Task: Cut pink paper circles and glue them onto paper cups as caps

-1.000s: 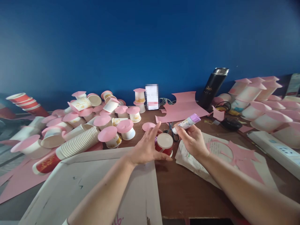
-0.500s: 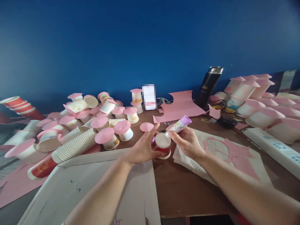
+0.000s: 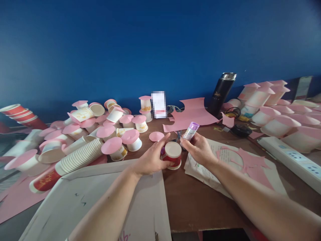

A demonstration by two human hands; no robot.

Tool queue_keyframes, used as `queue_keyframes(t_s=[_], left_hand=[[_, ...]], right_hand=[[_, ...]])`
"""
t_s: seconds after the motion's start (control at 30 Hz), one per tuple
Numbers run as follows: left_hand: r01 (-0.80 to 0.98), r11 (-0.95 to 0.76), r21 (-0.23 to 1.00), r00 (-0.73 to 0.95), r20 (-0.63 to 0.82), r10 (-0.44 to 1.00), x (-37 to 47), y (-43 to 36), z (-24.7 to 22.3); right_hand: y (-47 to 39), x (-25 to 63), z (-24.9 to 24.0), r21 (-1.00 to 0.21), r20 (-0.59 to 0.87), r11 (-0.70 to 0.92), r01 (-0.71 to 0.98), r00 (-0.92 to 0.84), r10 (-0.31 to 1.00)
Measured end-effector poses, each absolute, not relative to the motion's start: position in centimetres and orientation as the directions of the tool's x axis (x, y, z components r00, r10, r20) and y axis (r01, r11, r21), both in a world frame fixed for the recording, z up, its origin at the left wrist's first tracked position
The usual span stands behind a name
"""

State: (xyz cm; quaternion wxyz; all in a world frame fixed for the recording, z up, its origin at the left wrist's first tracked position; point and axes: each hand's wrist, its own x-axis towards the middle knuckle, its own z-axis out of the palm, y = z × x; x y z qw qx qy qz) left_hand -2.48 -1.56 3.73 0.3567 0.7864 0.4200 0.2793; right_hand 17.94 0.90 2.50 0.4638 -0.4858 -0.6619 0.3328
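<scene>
My left hand [image 3: 155, 155] is wrapped round a red paper cup [image 3: 173, 154], which stands upside down on the brown table with its pale base facing up. A bit of purple, perhaps a cap, shows between that hand and the cup. My right hand [image 3: 199, 149] grips a glue stick [image 3: 190, 130] with a purple end, tilted and held apart from the cup, just to its right. Its lower tip is hidden by my fingers. Behind the cup lies a pink paper disc [image 3: 156, 136]. Dark scissors [image 3: 178, 135] are partly visible between my hands.
Many cups topped with pink discs [image 3: 112, 147] crowd the left; more [image 3: 278, 125] stand right. A long cup stack [image 3: 80, 154] lies beside a white board [image 3: 100, 201]. Cut pink paper [image 3: 193, 113], a black flask [image 3: 223, 93] and a power strip [image 3: 291, 160] are also there.
My right hand has lifted the glue stick's tip off the cup base and drawn it rightward, turning it more upright. My left hand stays round the cup.
</scene>
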Motion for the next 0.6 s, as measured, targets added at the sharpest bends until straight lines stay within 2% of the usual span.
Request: queue_keyframes(t_s=[0.17, 0.27, 0.33, 0.4, 0.5, 0.6], left_hand=[[0.452, -0.418, 0.788, 0.479, 0.18, 0.859, -2.6, -1.4, 3.0], [0.537, -0.41, 0.737, 0.428, 0.18, 0.885, -2.4, -1.4, 2.5], [0.61, -0.388, 0.691, 0.401, 0.153, 0.903, -2.2, -1.5, 2.4], [0.644, -0.386, 0.661, 0.395, 0.145, 0.907, -1.9, -1.6, 2.5], [0.645, -0.393, 0.656, 0.388, 0.163, 0.907, -1.6, -1.8, 2.8], [0.636, -0.394, 0.664, 0.383, 0.172, 0.907, -1.6, -1.9, 2.9]], right_hand=[[1.4, 17.9, 2.1, -0.965, 0.257, 0.259, 0.041, -0.055, 0.965], [1.6, 17.8, 2.3, -0.974, 0.141, 0.117, -0.193, -0.113, 0.984], [1.8, 17.9, 2.5, -0.924, 0.026, -0.054, -0.379, -0.202, 0.979], [2.0, 18.0, 2.7, -0.841, -0.064, -0.214, -0.496, -0.303, 0.951], [2.3, 18.2, 3.1, -0.737, -0.126, -0.359, -0.572, -0.405, 0.905], [2.4, 18.3, 3.2, -0.653, -0.158, -0.436, -0.62, -0.451, 0.879]])
